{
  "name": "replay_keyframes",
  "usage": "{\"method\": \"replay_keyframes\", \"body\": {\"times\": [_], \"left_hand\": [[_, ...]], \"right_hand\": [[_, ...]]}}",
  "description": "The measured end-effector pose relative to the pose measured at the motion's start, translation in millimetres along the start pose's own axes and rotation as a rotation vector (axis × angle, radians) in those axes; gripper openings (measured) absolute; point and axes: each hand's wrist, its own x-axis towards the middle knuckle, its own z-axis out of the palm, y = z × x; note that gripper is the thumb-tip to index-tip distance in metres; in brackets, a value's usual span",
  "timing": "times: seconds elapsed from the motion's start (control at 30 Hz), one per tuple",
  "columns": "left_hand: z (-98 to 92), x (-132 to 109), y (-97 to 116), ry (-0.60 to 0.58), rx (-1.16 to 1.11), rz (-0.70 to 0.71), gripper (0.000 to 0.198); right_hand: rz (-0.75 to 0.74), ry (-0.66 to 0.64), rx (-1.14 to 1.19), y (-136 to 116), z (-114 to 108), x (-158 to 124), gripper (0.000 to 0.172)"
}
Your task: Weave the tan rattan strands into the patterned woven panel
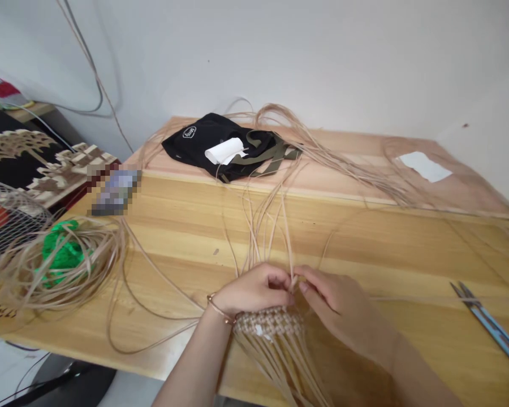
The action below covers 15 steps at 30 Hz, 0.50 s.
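Observation:
A small woven piece of beige flat strips (pixel 275 322) lies near the table's front edge, its loose ends spreading toward me and away toward the back. My left hand (pixel 258 288), with a thin bracelet at the wrist, rests over the far edge of the weave, thumb and fingers closed on a strip. Close beside it, my right hand (pixel 331 294) pinches the same spot, where a strip (pixel 286 232) rises from the right corner of the weave. The left palm covers part of the weave's far edge.
Left on the wooden table (pixel 173 271) lies a coil of strips (pixel 106 260) around a green bundle (pixel 63 254). Blue-handled thread snips (pixel 492 328) lie at right. Behind are a black bag (pixel 199 141), white paper (pixel 424 165) and more long strips (pixel 335 161).

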Motion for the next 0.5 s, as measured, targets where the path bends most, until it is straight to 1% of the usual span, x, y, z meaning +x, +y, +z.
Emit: {"method": "replay_keyframes", "body": {"times": [0.1,0.2,0.3,0.37,0.43,0.5], "left_hand": [[0.1,0.4,1.1,0.001,0.011,0.018,0.005],[0.1,0.9,0.5,0.005,0.011,0.044,0.004],[0.0,0.8,0.4,-0.001,-0.05,0.022,0.007],[0.0,0.5,1.5,-0.008,-0.088,0.003,0.01],[0.0,0.4,2.9,-0.016,-0.112,0.01,0.012],[-0.1,0.9,3.2,-0.006,-0.131,0.032,0.018]], "right_hand": [[-0.009,0.048,0.014,-1.1,-1.3,0.2,0.023],[0.033,0.109,-0.024,-1.7,-0.5,4.2,0.02],[0.051,0.096,-0.021,0.2,1.5,8.3,0.021],[0.039,0.084,0.017,2.9,3.4,9.1,0.025],[0.034,0.105,0.085,6.3,5.9,8.5,0.026],[0.053,0.129,0.159,9.6,9.0,7.2,0.027]]}}
